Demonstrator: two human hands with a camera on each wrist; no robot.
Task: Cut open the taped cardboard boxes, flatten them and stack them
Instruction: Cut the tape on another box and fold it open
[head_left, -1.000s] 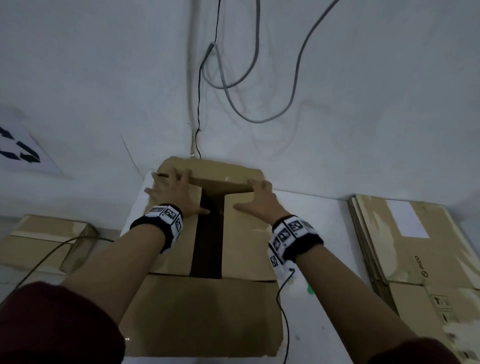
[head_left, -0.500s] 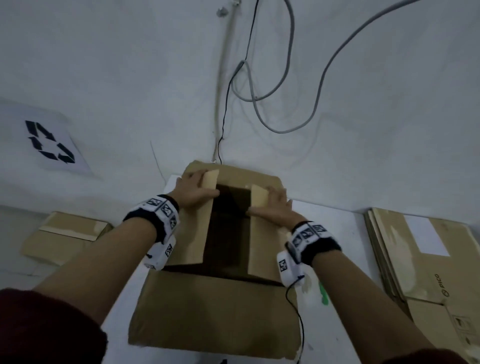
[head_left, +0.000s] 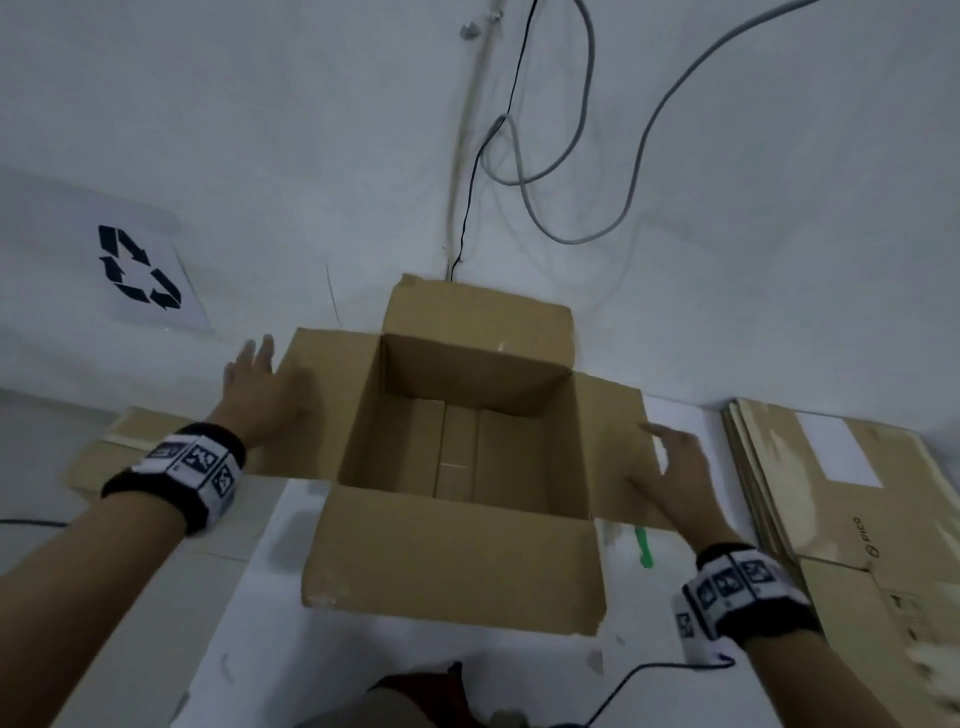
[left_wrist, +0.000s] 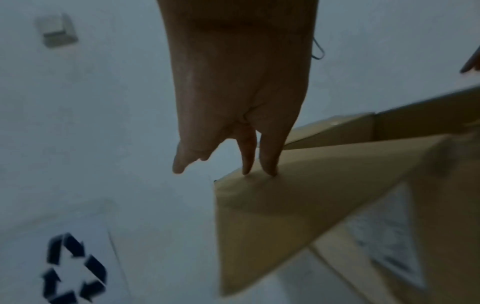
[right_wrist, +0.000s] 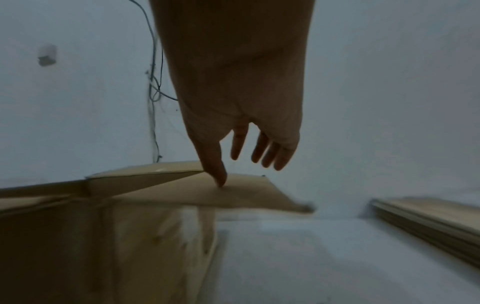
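Observation:
A brown cardboard box stands upright on the white table, its top open and its inside bare. All of its top flaps are spread outward. My left hand lies flat with straight fingers on the left flap; in the left wrist view two fingertips touch that flap. My right hand is spread over the right flap. In the right wrist view only its thumb presses the flap, the other fingers held off it.
A stack of flattened boxes lies at the right on the table, also seen edge-on as flattened boxes. More flat cardboard lies lower at the left. A recycling sign and hanging cables are on the wall behind.
Both hands moved apart from the box's middle, folding the two side flaps from nearly shut to fully spread outward. The inside of the box is now exposed.

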